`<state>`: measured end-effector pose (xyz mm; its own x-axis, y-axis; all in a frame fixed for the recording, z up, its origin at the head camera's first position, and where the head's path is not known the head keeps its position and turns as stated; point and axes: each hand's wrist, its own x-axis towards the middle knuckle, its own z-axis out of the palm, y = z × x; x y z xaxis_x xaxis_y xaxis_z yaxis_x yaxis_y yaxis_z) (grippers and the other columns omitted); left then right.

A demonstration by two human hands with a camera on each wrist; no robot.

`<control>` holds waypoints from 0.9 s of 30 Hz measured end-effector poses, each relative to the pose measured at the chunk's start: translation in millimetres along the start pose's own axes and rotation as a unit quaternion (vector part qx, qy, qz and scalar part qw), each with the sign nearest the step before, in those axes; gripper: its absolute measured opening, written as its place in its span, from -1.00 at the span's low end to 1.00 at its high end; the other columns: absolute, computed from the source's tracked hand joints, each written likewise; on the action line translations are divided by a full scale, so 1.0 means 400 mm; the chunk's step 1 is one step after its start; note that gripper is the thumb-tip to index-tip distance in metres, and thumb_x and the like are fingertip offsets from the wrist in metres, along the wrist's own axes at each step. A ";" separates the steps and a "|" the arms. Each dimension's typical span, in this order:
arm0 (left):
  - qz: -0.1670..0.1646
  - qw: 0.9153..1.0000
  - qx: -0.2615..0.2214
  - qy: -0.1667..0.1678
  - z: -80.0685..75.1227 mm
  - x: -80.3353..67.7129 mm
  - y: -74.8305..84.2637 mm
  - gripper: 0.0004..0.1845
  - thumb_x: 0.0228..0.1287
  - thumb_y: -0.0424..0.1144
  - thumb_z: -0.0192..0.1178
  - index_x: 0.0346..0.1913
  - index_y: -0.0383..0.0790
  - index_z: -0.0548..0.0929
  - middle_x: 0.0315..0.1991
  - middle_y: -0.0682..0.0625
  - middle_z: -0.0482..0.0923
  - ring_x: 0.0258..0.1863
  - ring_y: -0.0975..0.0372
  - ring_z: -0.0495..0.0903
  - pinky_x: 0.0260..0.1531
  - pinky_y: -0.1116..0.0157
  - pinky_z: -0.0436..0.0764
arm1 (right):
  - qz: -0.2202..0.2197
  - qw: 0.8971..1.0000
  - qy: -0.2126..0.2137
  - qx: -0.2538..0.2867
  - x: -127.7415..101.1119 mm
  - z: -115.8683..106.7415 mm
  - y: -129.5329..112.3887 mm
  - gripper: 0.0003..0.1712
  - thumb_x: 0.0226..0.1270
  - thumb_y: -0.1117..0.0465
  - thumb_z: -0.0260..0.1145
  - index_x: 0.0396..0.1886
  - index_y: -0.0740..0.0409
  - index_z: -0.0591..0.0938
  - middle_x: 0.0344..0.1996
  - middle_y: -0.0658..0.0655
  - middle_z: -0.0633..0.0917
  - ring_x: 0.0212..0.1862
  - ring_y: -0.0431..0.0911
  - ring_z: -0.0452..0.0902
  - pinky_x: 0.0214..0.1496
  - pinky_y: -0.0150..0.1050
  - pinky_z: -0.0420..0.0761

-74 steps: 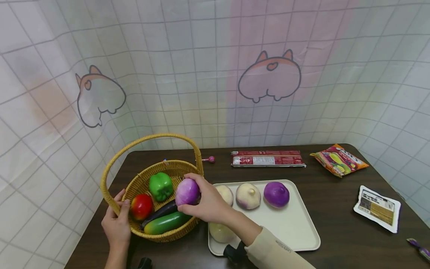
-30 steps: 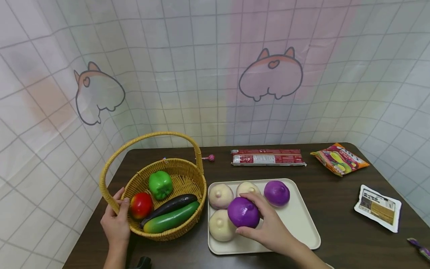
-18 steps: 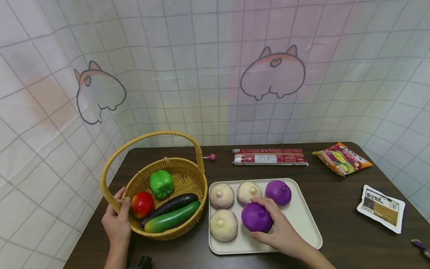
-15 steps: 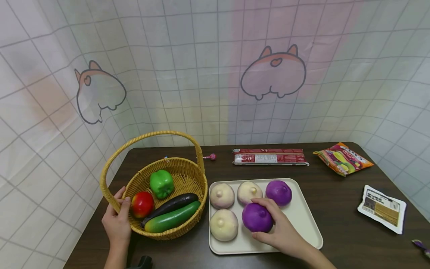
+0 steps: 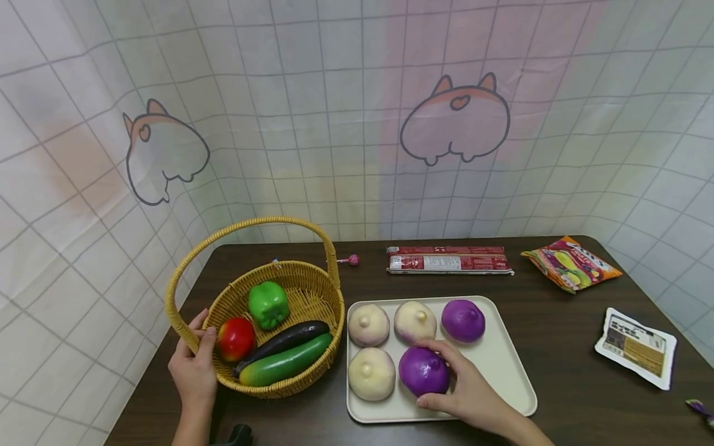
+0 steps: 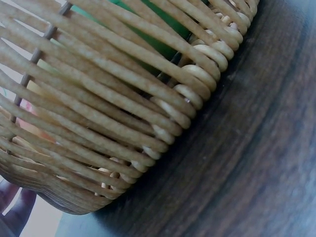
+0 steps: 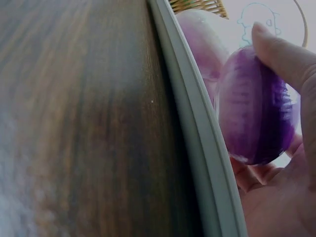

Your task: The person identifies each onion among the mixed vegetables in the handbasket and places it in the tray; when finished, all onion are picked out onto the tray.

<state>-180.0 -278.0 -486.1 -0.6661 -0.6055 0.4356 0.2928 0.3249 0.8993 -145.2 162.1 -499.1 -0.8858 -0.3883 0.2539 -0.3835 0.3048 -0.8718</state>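
While the right hand [image 5: 471, 396] cups a purple onion [image 5: 424, 371] on the tray [image 5: 502, 365], pale onions [image 5: 370, 373] crowd beside it.

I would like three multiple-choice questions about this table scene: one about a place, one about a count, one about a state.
1. Where does the cucumber lie?
A. in the basket
B. on the tray
C. beside the snack bag

2. How many purple onions are on the tray?
A. one
B. two
C. four

3. What does the right hand do?
A. lies flat on the table
B. holds the near purple onion
C. lifts the tray

Answers:
1. A, it lies among the vegetables inside the wicker wall.
2. B, the near one and the far purple onion; the other three are pale.
3. B, the right wrist view shows fingers curled round it.
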 end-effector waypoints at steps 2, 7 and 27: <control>0.000 1.000 0.001 0.000 0.000 0.000 0.002 -0.82 0.33 -0.42 0.20 -0.34 -0.55 0.57 0.11 -0.18 0.62 0.02 0.39 0.57 -0.05 0.59 0.44 | -0.005 1.000 0.003 -0.014 0.000 -0.001 0.001 -0.02 -0.14 0.09 0.65 0.33 0.06 0.39 0.19 0.00 0.50 0.17 -0.14 0.48 0.16 -0.29 0.46; -0.001 1.000 0.010 -0.001 -0.001 0.003 -0.003 -0.83 0.32 -0.44 0.19 -0.34 -0.57 0.57 0.12 -0.22 0.61 0.00 0.40 0.58 -0.06 0.59 0.44 | -0.028 0.996 0.015 -0.079 -0.002 -0.006 -0.002 0.02 -0.20 -0.06 0.65 0.32 0.00 0.41 0.19 -0.05 0.48 0.24 -0.10 0.41 0.24 -0.25 0.38; 0.004 1.000 0.005 -0.001 -0.001 0.003 -0.007 -0.83 0.32 -0.42 0.21 -0.34 -0.54 0.58 0.11 -0.20 0.62 0.03 0.38 0.58 -0.04 0.59 0.45 | -0.023 0.994 0.026 -0.106 -0.005 0.003 0.007 0.00 -0.22 -0.11 0.65 0.31 -0.14 0.41 0.19 -0.14 0.44 0.29 -0.08 0.34 0.29 -0.28 0.31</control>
<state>-181.3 -279.9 -487.9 -0.6646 -0.6014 0.4435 0.2918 0.3375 0.8950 -144.2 162.7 -502.7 -0.8762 -0.3617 0.3184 -0.4658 0.4665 -0.7519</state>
